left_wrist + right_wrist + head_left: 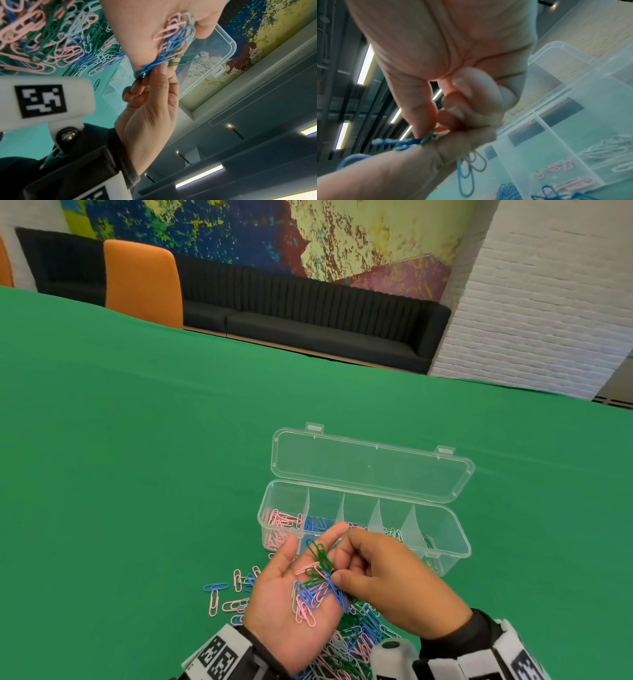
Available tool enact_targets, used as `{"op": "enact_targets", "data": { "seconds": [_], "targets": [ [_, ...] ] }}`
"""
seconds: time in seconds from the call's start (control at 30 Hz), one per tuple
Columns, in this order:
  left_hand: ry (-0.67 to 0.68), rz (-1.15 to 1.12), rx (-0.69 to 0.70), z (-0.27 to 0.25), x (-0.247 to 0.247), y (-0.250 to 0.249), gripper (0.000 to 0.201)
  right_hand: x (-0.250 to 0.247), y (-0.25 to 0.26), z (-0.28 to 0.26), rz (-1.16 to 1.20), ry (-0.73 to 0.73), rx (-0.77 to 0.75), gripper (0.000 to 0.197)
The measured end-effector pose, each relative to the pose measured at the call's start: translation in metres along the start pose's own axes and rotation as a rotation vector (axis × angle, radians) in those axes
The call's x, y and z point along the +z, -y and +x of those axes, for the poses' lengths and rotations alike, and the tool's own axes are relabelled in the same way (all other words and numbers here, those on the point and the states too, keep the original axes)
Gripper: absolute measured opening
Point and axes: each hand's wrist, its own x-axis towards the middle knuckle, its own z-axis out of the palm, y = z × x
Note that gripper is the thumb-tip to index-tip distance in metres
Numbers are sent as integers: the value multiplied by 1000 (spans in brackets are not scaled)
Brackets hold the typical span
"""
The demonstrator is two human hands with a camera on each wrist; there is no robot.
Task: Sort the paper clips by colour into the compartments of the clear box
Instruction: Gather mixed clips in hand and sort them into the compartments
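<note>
My left hand (310,553) lies palm up above the table, fingers fairly straight, carrying a tangle of green, blue and pink paper clips (317,590). My right hand (342,566) reaches in from the right and pinches a green clip (428,138) of that tangle between thumb and fingertips. Just beyond the hands stands the clear box (459,530) with its lid (370,467) folded back. Its compartments hold pink clips (281,520) at the left end, then blue (317,523), white (395,534) further right and green (428,542) at the right end. The middle compartment is mostly hidden.
A big mixed pile of clips (352,638) lies on the green table (137,474) under my wrists. Several loose pink and blue clips (222,594) are scattered to its left. Beyond the table's far edge are an orange chair (142,282) and a black sofa (308,313).
</note>
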Motion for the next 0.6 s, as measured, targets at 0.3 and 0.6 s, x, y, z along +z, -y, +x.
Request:
{"op": "enact_targets", "data": {
  "seconds": [0.3, 0.6],
  "targets": [
    [33, 338, 225, 7, -20, -5, 51, 2, -2, 2, 58, -33, 33, 21],
    [163, 361, 287, 16, -26, -9, 47, 5, -3, 2, 28, -47, -18, 23]
  ]
}}
